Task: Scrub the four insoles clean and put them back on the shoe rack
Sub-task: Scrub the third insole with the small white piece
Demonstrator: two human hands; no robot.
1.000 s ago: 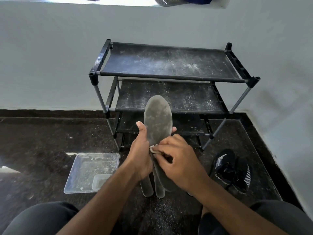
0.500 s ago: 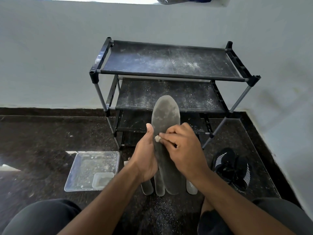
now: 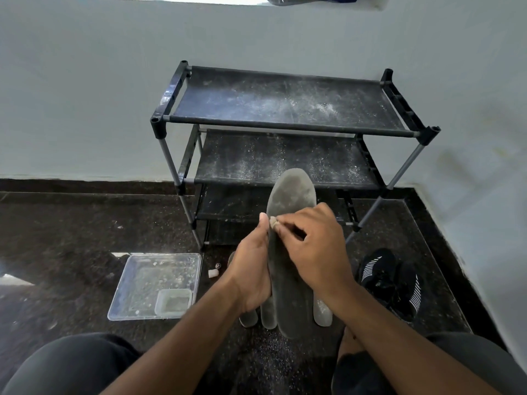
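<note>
Grey and dusty, a long foam insole [image 3: 291,252] is held upright in front of a black three-tier shoe rack [image 3: 285,121] against a pale wall. The left hand [image 3: 251,269] wraps its left edge, thumb up along the side. The right hand [image 3: 316,252] has its fingers [image 3: 281,230] curled, pinching a small pale scrubbing pad [image 3: 273,222] against the surface near the left edge.

To scrub well, the left hand should probably brace the insole from behind so it does not flex, while the pad works in short overlapping strokes toward the blotchy toe end, which looks dirtiest.

Counting: one insole in hand, and three more grey insoles [image 3: 322,312] lying on the dark speckled floor beneath it, partly hidden, making four. None is on the rack yet. One clear plastic tray [image 3: 125,289] sits to the left with one smaller tub inside. One pair of black trainers [image 3: 390,280] lies to the right.
</note>
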